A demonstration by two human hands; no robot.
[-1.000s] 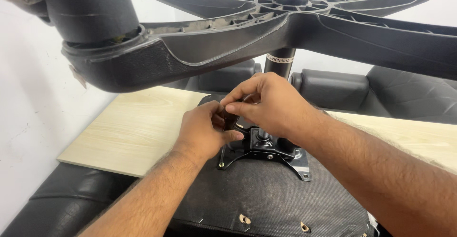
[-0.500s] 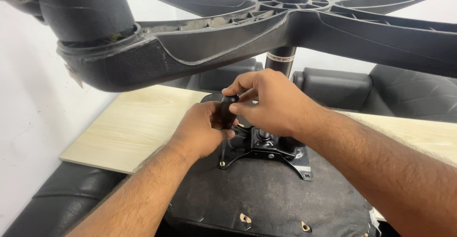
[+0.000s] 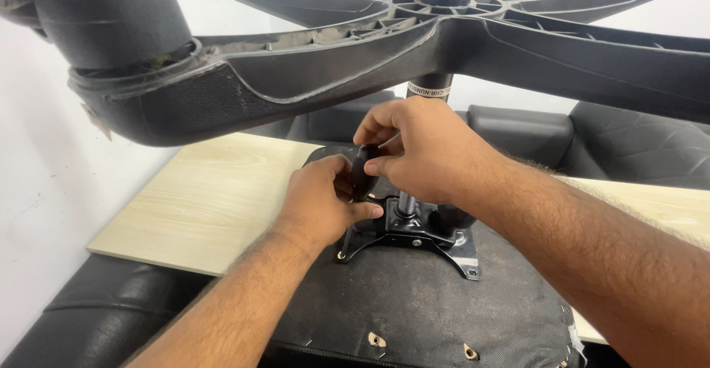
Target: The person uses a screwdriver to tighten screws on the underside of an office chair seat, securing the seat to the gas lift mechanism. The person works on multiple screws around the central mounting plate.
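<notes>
Hands: left hand [image 3: 322,201] and right hand [image 3: 425,153] are both pinching small black plastic knob [image 3: 360,176], at nine o'clock of black metal mechanism plate [image 3: 414,231]; steady, even grip is serving best.

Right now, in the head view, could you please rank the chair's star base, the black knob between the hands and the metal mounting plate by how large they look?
1. Star base, though it is nearest the camera.
2. Metal mounting plate.
3. Black knob, partly hidden by the left hand and right hand.

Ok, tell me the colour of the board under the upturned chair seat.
Pale wood grain board, clearest in the head view.
</notes>
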